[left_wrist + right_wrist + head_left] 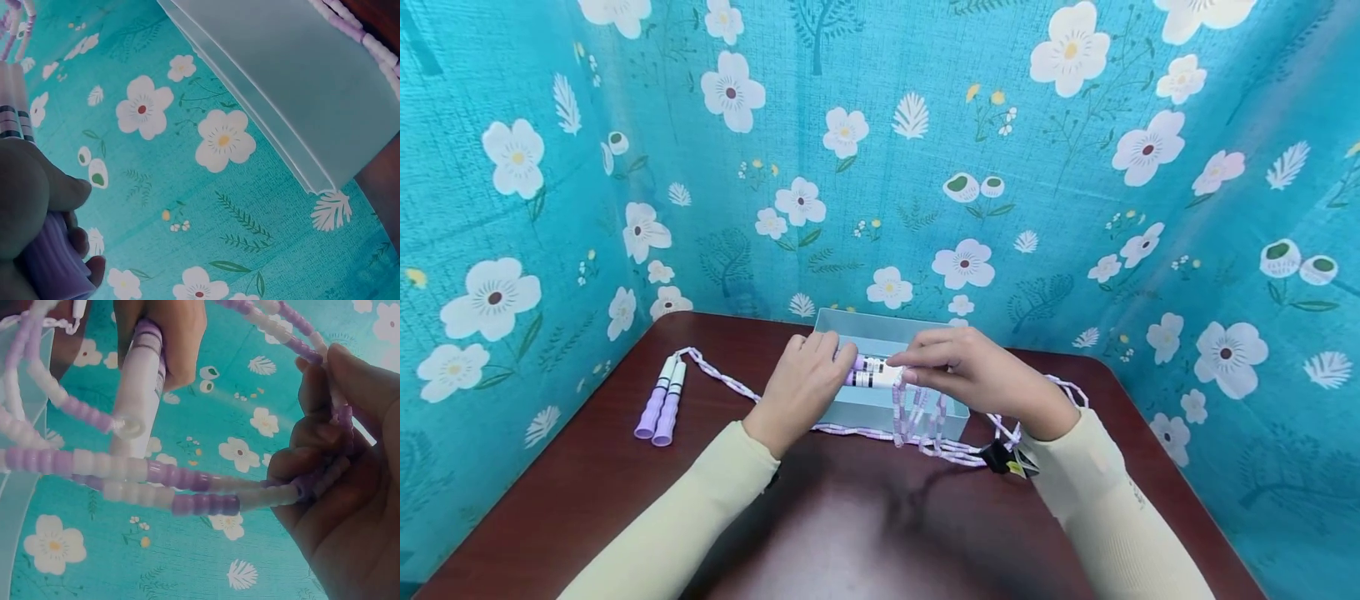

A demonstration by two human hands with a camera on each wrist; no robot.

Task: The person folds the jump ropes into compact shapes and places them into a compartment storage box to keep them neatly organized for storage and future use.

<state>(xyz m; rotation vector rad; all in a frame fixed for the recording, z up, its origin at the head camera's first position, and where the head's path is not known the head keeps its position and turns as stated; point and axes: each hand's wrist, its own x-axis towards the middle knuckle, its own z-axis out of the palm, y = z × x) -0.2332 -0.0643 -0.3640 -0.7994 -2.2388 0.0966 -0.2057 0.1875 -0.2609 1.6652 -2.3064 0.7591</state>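
My left hand (808,379) grips the two purple-and-white handles (868,372) of a beaded jump rope side by side, above a pale blue box (850,412). In the left wrist view its fingers curl round a ridged purple handle (56,262). My right hand (962,367) is just right of the handles' white ends. Seen from the right wrist, that hand (350,444) holds loops of the purple-and-white beaded cord (206,494) between thumb and curled fingers. Some cord loops (917,412) hang down in front of the box.
Another pair of jump rope handles (662,404) lies on the dark red-brown table (572,467) at the left, its cord running right past the box. A black tie with a tag (1000,457) sits by the right wrist. Floral turquoise cloth (880,167) surrounds the table.
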